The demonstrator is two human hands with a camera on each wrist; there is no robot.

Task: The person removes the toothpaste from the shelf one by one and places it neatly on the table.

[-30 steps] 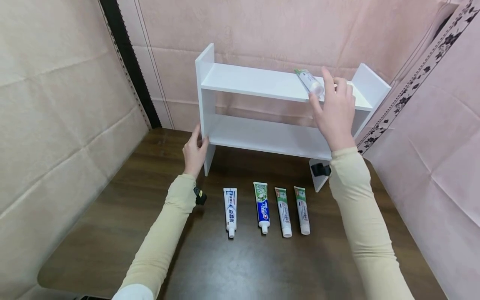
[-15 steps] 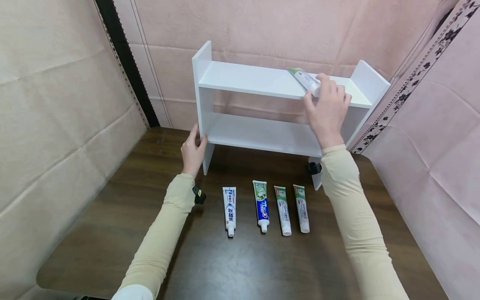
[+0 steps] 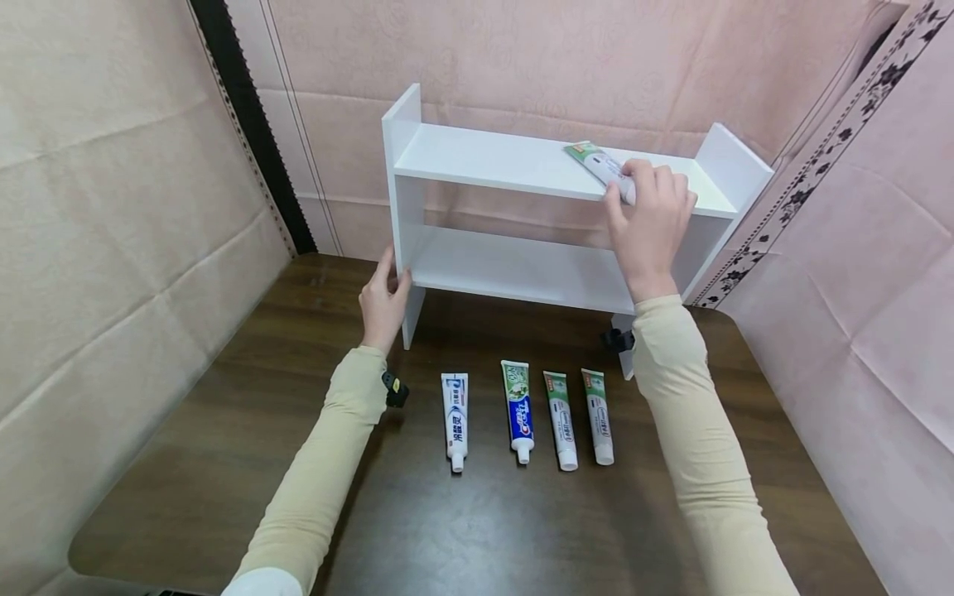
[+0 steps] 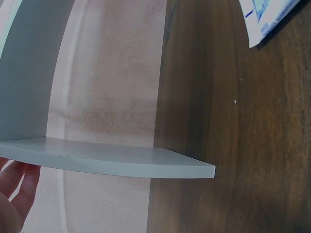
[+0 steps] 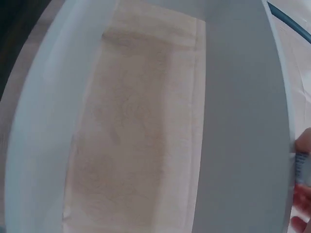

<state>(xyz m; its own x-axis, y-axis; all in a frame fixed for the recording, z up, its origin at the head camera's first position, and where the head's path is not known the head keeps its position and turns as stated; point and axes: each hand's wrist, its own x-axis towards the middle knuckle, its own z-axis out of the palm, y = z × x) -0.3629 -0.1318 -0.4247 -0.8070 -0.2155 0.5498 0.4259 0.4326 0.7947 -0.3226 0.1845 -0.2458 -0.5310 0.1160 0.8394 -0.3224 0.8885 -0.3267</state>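
A green-and-white toothpaste tube (image 3: 602,170) lies slantwise over the top board of the white two-tier shelf (image 3: 514,269), its green end pointing to the back left. My right hand (image 3: 650,219) pinches its cap end between thumb and fingers, right at the board's front edge. In the right wrist view, only bits of the right fingers (image 5: 302,194) and the tube (image 5: 303,168) show past the board. My left hand (image 3: 383,306) rests against the outside of the shelf's left side panel (image 4: 107,162); its fingers (image 4: 26,187) touch that panel in the left wrist view.
On the dark wooden table (image 3: 462,530), in front of the shelf, lie a white-and-blue toothpaste tube (image 3: 455,422), a blue-and-green one (image 3: 518,411) and two smaller green-and-white ones (image 3: 562,420). Pale cloth walls (image 3: 134,207) enclose the table behind and at the sides.
The right hand has shifted left and closed round the cap end of the tube. The tube has moved slightly left and lies lower against the top board. The left hand stays at the side panel.
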